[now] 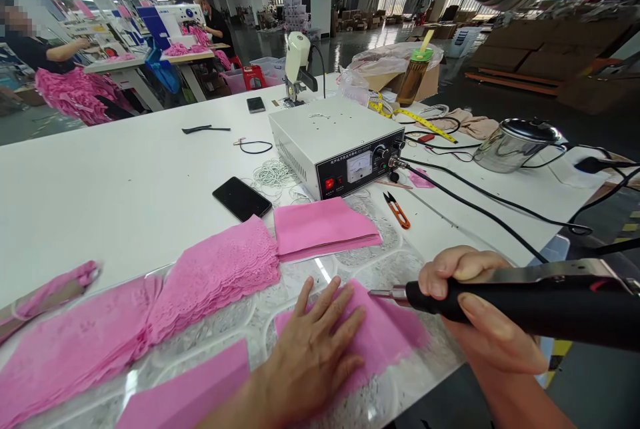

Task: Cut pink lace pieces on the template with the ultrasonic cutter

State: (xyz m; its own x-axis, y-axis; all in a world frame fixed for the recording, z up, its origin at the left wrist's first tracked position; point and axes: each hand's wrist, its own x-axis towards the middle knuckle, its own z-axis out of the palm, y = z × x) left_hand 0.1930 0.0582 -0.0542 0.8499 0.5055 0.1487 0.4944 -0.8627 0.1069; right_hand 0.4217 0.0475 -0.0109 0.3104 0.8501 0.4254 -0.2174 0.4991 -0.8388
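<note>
My left hand point(320, 346) lies flat with fingers spread on a pink fabric piece point(387, 332), pressing it to a clear patterned sheet. My right hand point(483, 302) is wrapped round a black handpiece with a metal tip point(505, 306). That tip is at the fabric's upper edge, just right of my left fingertips; whether it touches cannot be made out. Another pink piece point(195, 389) lies left of my wrist. Beyond my hands are a stack of plain pink pieces point(323, 226) and a stack of scalloped pink lace point(215, 282).
A control box point(345, 142) with cables stands beyond the fabric. Around it are a black phone point(242, 198), orange thread snips point(397, 210), loose elastic cord point(274, 174), a steel pot point(517, 144) and a cutting machine point(297, 66). People work at sewing machines at far left.
</note>
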